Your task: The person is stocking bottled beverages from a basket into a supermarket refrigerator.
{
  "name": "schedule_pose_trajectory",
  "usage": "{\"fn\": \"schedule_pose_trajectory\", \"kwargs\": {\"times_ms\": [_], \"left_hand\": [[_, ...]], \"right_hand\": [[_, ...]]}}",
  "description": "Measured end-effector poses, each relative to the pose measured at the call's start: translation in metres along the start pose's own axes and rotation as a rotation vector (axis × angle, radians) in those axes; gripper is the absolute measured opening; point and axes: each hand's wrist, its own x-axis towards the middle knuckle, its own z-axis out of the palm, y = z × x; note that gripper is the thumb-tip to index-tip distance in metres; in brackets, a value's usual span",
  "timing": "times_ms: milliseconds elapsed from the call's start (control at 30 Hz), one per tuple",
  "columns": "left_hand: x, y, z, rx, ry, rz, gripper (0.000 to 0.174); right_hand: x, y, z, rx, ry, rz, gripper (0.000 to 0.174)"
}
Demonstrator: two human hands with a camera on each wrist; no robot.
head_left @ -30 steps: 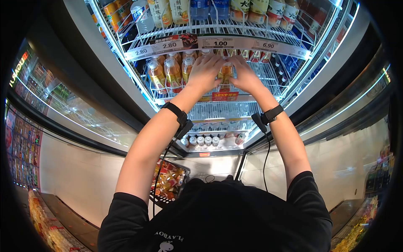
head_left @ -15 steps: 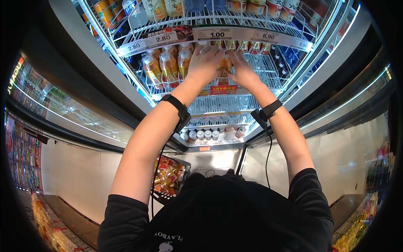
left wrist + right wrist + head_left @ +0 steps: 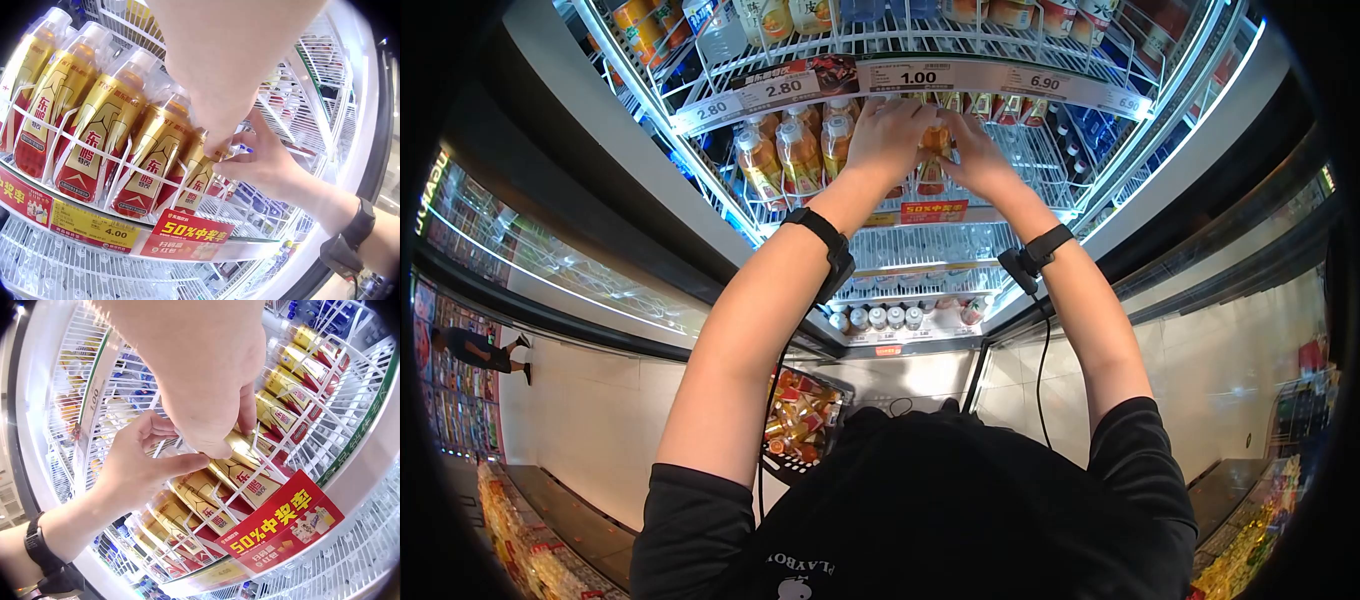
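Observation:
A gold and red bottle [image 3: 933, 140] stands in a wire rack of the cooler, at the end of a row of similar bottles [image 3: 799, 155]. My left hand [image 3: 887, 140] grips its upper part from the left, the thumb on its side. From the other side my right hand [image 3: 980, 160] holds the same bottle, thumb at its front. The left wrist view shows the bottle [image 3: 199, 181] behind the rack wire, below both thumbs. In the right wrist view it leans behind a red promotion card [image 3: 279, 528]. My hands partly hide its top.
Above my hands runs a shelf edge with price labels [image 3: 917, 77] and drinks over it. Lower shelves hold white-capped bottles [image 3: 895, 318]. A black basket [image 3: 847, 398] of packaged goods is on the floor. A person [image 3: 475, 347] is at the far left.
In the head view the shelves have shifted slightly up and left. My hands remain at the same bottle, a little closer together around it. A person has come into view at the left.

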Motion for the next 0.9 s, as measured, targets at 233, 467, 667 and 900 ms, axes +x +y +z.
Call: {"fn": "schedule_pose_trajectory", "kwargs": {"times_ms": [233,467,667,900], "left_hand": [[0.008,-0.008,0.008,-0.032,-0.019,-0.042,0.055],[0.018,-0.010,0.010,-0.050,-0.015,-0.065,0.043],[0.025,-0.020,0.019,-0.085,-0.063,-0.098,0.053],[0.033,-0.021,0.023,-0.070,-0.025,-0.086,0.051]], "right_hand": [[0.009,0.001,0.002,-0.009,-0.017,0.059,0.062],[0.015,0.010,0.006,-0.003,0.008,0.045,0.061],[0.021,0.017,0.008,0.000,-0.004,0.078,0.064],[0.032,0.031,0.014,0.005,0.027,-0.006,0.076]]}}
